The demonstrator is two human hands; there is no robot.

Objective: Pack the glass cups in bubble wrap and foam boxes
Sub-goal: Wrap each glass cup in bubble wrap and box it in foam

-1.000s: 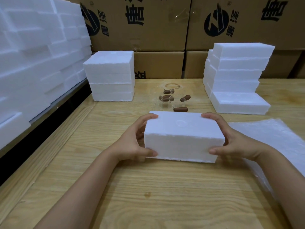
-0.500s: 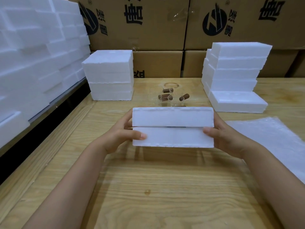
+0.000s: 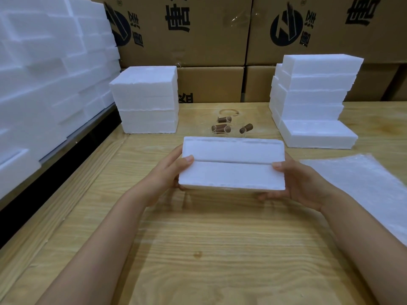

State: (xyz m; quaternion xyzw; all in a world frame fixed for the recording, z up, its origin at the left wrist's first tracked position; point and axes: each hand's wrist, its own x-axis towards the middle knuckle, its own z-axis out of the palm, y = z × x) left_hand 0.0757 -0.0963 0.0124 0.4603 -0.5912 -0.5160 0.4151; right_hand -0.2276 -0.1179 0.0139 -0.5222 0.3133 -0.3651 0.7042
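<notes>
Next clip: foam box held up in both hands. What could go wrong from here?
The foam box is gripped only at its ends by the left hand and right hand; its two halves meet at a visible seam and might slip apart. The glass cups sit unwrapped on the table just behind it, so pushing the box forward may knock them.

The wooden bench (image 3: 198, 249) bore a foam stack (image 3: 147, 100) beyond the left grip (image 3: 168, 172), a second foam stack (image 3: 312, 102) beyond the right grip (image 3: 304, 183), apparently clear glass cups (image 3: 222, 128) between the stacks, and bubble wrap (image 3: 363, 183) just beside the right grip.
</notes>
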